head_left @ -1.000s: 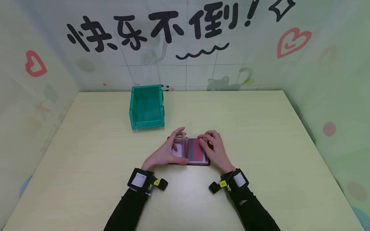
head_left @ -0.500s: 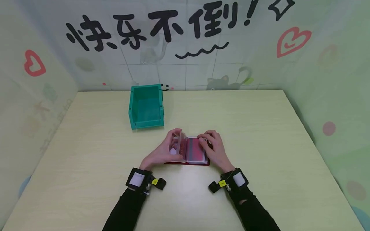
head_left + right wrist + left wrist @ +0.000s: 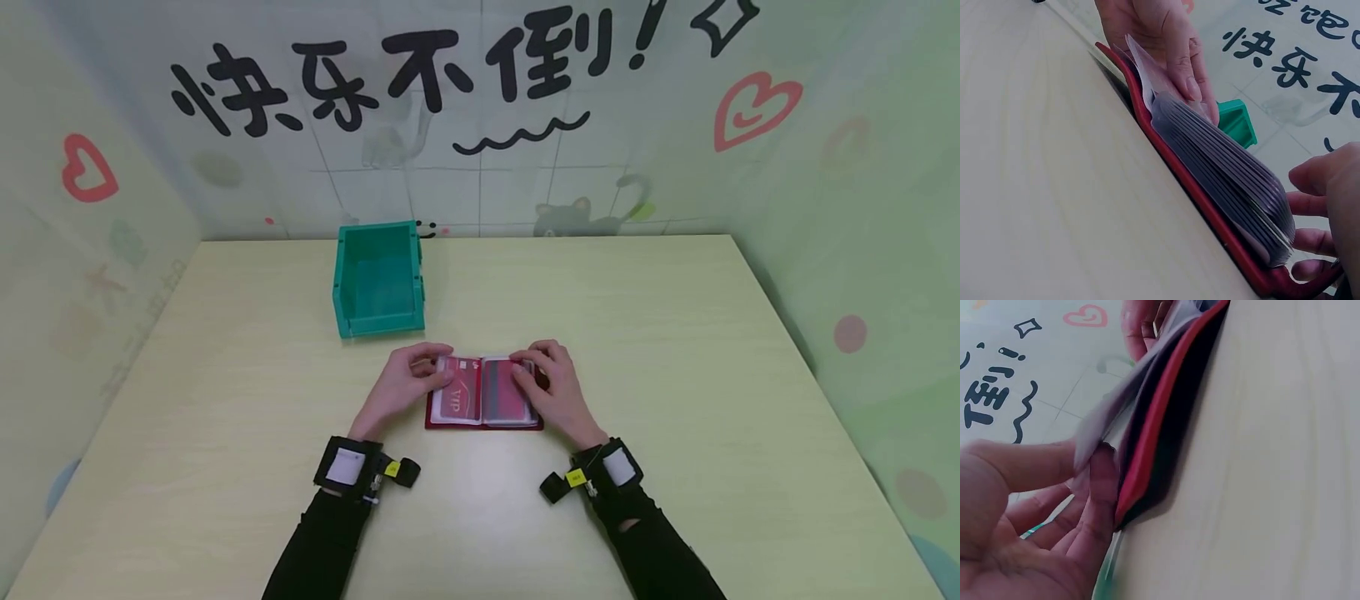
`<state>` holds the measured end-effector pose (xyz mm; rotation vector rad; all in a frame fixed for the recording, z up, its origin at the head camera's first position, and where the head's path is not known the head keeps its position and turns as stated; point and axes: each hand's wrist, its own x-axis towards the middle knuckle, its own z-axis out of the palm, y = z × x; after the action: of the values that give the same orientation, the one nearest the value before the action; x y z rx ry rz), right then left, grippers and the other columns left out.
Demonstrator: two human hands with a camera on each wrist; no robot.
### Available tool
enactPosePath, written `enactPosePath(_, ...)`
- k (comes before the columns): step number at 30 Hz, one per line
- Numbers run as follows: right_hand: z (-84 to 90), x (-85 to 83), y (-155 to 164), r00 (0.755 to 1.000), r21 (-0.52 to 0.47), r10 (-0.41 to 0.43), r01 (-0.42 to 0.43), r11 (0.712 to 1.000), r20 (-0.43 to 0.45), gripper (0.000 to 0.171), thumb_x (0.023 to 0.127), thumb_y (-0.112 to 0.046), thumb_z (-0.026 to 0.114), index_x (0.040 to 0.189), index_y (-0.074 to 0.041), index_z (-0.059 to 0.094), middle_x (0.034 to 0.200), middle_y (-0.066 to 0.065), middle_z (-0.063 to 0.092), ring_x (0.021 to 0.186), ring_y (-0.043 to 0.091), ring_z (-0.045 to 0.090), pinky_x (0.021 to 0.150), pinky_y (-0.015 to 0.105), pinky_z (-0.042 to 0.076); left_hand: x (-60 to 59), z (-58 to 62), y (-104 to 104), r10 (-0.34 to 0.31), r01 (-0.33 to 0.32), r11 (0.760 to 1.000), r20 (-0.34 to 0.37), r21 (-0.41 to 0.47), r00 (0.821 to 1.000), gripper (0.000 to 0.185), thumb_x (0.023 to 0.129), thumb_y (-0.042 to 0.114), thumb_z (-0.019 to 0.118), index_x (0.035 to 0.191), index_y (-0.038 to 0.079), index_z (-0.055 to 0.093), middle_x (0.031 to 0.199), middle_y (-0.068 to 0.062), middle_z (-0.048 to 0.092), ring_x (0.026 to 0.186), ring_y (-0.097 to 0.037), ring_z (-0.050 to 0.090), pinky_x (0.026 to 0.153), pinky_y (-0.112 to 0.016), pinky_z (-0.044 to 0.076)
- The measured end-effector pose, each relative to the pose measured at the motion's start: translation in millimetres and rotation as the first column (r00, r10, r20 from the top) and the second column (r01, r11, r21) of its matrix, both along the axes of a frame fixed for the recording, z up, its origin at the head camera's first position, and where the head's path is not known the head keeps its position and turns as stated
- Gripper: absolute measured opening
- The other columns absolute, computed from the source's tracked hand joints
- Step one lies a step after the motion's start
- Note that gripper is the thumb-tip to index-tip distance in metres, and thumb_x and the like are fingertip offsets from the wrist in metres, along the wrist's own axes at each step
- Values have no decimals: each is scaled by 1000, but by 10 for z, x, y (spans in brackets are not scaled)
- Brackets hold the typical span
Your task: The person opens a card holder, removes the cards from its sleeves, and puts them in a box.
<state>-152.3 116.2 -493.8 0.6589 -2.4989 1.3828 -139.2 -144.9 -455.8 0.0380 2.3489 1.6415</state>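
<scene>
A red card holder [image 3: 454, 428] lies spread on the table, a pink card marked VIP [image 3: 459, 392] in its left clear sleeve and a pink card with a grey stripe [image 3: 504, 392] in its right one. My left hand [image 3: 408, 379] pinches the left page between thumb and fingers; the left wrist view shows the clear sleeve [image 3: 1100, 419] between them, above the red cover [image 3: 1154, 419]. At the right side, my right hand [image 3: 558, 387] holds the card holder by its edge, thumb over the page. A thick stack of sleeves [image 3: 1229, 175] fans up beside its fingers in the right wrist view.
A teal open-fronted bin [image 3: 381, 325] stands behind and to the left of the card holder, near the table's back edge. The pale wooden table [image 3: 645, 317] is bordered by printed fabric walls [image 3: 847, 250] at the back and sides.
My left hand has moved left, turning a sleeve page over until it lies on the left side, and the VIP card has come into view. The right hand has stayed in place.
</scene>
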Motion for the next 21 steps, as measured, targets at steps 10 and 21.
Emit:
enactPosePath(10,247,107,-112,993,314,52,-16,949,-109,9,89,-16,72,97,-15,76,104,7,55,103,29,44,94,50,33,-27,-16,-33,44,-44,999,30,4,999,51,90,5,73,138,3,55,105,-17,66,78,-14,64,77,-18,53)
enactPosePath(21,553,198,-445,996,554,36,-79,829,88,37,92,-35,71,118,-8,70,91,8,65,90,27,57,90,49,44,-24,44,36,55,-68,976,-67,-208,996,43,86,6,77,126,-1,62,88,-15,71,73,-16,58,66,-23,44)
